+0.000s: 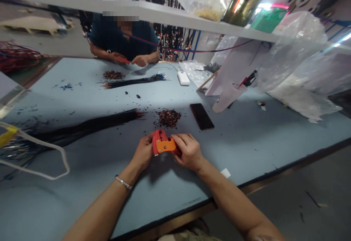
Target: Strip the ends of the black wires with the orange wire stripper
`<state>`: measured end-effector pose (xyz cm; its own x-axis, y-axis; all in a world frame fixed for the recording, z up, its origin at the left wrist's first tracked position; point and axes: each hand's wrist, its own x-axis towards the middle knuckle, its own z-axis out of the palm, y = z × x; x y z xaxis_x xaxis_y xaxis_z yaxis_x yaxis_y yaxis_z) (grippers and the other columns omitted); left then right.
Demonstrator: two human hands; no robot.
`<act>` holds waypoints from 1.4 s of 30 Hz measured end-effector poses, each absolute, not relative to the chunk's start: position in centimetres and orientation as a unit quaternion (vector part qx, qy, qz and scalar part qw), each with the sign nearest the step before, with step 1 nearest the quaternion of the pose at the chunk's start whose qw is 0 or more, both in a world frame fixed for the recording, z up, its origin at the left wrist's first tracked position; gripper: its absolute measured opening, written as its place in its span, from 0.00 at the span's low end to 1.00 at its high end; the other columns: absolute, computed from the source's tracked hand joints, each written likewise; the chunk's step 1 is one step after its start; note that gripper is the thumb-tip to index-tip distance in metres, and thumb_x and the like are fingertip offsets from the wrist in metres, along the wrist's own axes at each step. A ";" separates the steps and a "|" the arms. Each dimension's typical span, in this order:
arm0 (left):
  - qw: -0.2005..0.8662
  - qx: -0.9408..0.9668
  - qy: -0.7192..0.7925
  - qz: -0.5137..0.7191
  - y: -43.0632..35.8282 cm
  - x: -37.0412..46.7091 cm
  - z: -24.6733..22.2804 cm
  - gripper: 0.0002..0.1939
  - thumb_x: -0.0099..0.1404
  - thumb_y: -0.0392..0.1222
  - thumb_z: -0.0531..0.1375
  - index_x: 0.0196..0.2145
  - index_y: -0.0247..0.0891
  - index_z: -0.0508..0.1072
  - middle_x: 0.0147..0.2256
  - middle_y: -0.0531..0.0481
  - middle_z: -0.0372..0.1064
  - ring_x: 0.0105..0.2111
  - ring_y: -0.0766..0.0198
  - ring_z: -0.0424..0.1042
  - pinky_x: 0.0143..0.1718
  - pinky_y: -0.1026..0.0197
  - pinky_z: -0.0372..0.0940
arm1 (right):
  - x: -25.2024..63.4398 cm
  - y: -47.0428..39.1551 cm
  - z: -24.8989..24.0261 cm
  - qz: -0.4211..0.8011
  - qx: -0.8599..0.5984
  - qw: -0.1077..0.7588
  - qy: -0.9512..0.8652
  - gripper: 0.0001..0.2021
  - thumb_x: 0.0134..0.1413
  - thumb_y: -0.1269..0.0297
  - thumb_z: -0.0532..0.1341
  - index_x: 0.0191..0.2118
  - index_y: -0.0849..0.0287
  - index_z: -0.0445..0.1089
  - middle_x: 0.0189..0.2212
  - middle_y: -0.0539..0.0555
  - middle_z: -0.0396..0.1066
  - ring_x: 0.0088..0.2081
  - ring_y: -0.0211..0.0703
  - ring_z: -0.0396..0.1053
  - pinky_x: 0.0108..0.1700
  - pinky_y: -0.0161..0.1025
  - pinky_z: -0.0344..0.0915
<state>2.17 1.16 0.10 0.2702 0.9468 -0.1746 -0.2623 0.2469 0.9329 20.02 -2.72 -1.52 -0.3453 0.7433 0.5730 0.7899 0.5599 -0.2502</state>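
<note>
My right hand is wrapped round the handles of a red and orange wire stripper, held above the table with its head to the left. At that head is my left hand, its fingers closed and partly hidden behind the tool; what they pinch I cannot make out. Just beyond the stripper lies a pile of short black and copper-coloured wire offcuts. A long bundle of black wires stretches to the left, its near ends close to the pile.
A phone lies right of the offcuts. Across the table a co-worker's hands hold a red tool. A white hook-like bar juts in from the left. Overhead runs a shelf; plastic bags lie at right.
</note>
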 end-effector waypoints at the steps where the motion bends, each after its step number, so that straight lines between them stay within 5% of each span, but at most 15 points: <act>1: 0.676 0.433 0.406 0.437 1.1 2.2 0.2 0.12 0.45 0.43 0.70 0.21 0.35 0.72 0.18 0.57 0.66 0.19 0.72 0.61 0.23 0.69 0.59 | 20.1 -2.7 -1.6 -0.039 -0.469 0.333 -0.817 0.22 0.54 0.62 0.58 0.55 0.64 0.65 0.43 0.64 0.73 0.42 0.54 0.70 0.45 0.49 0.65; 13: 0.677 0.492 0.381 0.393 0.9 2.1 -0.2 0.05 0.48 0.39 0.64 0.21 0.35 0.72 0.19 0.54 0.68 0.19 0.70 0.63 0.20 0.69 0.58 | 19.9 -2.4 -1.5 -0.050 -0.458 0.340 -0.820 0.20 0.54 0.63 0.59 0.52 0.64 0.66 0.41 0.64 0.73 0.40 0.54 0.70 0.43 0.49 0.66; 24: 0.682 0.484 0.377 0.398 1.1 2.3 -0.3 0.11 0.48 0.43 0.66 0.19 0.35 0.69 0.15 0.56 0.62 0.17 0.72 0.58 0.21 0.68 0.54 | 19.8 -2.6 -1.7 -0.089 -0.480 0.303 -0.819 0.10 0.56 0.63 0.56 0.40 0.63 0.68 0.28 0.57 0.72 0.28 0.46 0.67 0.32 0.41 0.59; 36: 0.699 0.454 0.385 0.396 1.5 2.3 -1.2 0.13 0.48 0.47 0.66 0.19 0.36 0.68 0.14 0.55 0.62 0.16 0.72 0.56 0.20 0.67 0.51 | 19.7 -2.3 -2.2 -0.045 -0.508 0.279 -0.813 0.08 0.48 0.69 0.57 0.37 0.60 0.67 0.28 0.55 0.74 0.27 0.45 0.70 0.29 0.38 0.60; 42: 0.639 0.469 0.404 0.456 1.8 1.8 -1.0 0.14 0.54 0.50 0.66 0.26 0.35 0.72 0.16 0.56 0.63 0.18 0.71 0.59 0.22 0.67 0.54 | 19.7 -1.6 -2.0 -0.024 -0.530 0.321 -0.785 0.15 0.50 0.64 0.59 0.45 0.61 0.67 0.35 0.60 0.74 0.34 0.50 0.71 0.36 0.41 0.66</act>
<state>1.79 1.79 -1.04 0.2564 0.9625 -0.0887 -0.2039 0.1436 0.9684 19.67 -1.59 -2.01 -0.2334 0.8160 0.5288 0.8469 0.4378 -0.3018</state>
